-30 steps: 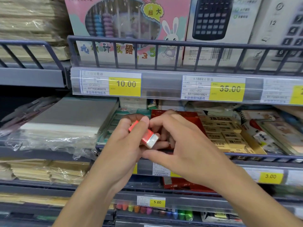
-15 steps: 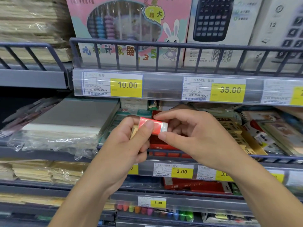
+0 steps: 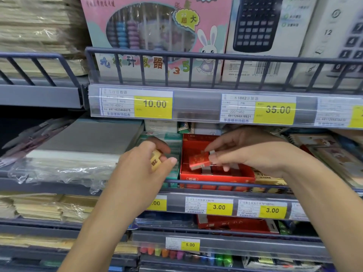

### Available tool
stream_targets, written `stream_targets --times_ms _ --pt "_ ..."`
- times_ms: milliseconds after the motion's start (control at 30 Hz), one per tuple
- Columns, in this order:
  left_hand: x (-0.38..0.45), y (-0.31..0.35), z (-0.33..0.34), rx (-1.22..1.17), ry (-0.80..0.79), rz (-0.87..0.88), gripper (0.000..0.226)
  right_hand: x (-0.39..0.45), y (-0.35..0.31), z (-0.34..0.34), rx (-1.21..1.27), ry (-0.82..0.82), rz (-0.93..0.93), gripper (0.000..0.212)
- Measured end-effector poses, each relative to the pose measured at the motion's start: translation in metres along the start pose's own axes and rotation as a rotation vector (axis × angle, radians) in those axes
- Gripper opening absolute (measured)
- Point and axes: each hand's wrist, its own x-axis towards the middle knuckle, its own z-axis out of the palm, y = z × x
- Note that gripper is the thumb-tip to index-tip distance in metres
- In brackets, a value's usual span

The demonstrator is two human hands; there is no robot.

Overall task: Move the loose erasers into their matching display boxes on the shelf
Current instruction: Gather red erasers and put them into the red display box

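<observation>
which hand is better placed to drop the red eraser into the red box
Right. The right hand already pinches the red eraser directly over the red box; the left hand holds a yellow eraser.
</observation>
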Motion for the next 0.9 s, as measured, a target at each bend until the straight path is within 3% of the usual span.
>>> stream_targets --times_ms 200,300,467,733,900 --pt "0.002 0.009 0.005 0.203 -0.078 0.065 0.032 0.012 -0.003 0.009 -0.095 -0.034 0.007 0.012" --pt "0.004 0.013 0.002 0.255 -0.132 0.057 0.021 0.018 -0.003 0.015 -0.087 -0.057 -0.008 0.008" --pt "0.005 0.015 0.000 0.244 -0.171 0.059 0.014 0.026 -0.003 0.020 -0.130 -0.061 -0.007 0.002" --pt "0.007 0.012 0.001 0.224 -0.185 0.083 0.017 0.037 0.000 0.024 -0.451 -0.076 -0.034 0.008" --pt "0.005 0.011 0.000 0.123 -0.183 0.074 0.008 0.041 0.000 0.025 -0.482 -0.099 -0.076 0.006"
